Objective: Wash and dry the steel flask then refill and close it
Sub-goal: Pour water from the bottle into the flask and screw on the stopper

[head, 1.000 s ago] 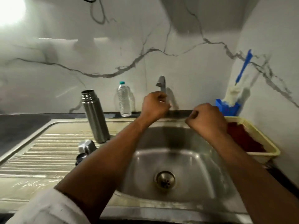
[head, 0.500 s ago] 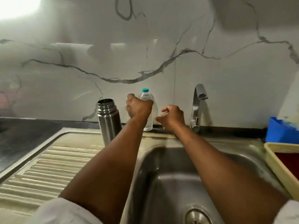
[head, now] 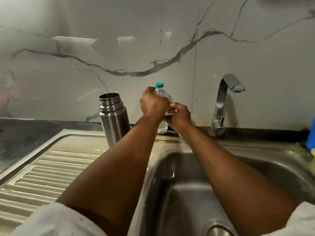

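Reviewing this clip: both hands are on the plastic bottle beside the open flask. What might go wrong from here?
1. The steel flask stands uncapped close beside the left hand; lifting the plastic bottle might bump the flask over.
2. The bottle's teal cap is still on; both the left and the right hand grip the body, so squeezing while uncapping may spill water.
3. The flask's mouth is narrow, so pouring could miss.

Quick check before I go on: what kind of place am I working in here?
Most likely a home kitchen sink area: a steel sink with a ribbed drainboard, a tap behind it, and a marble-look wall.
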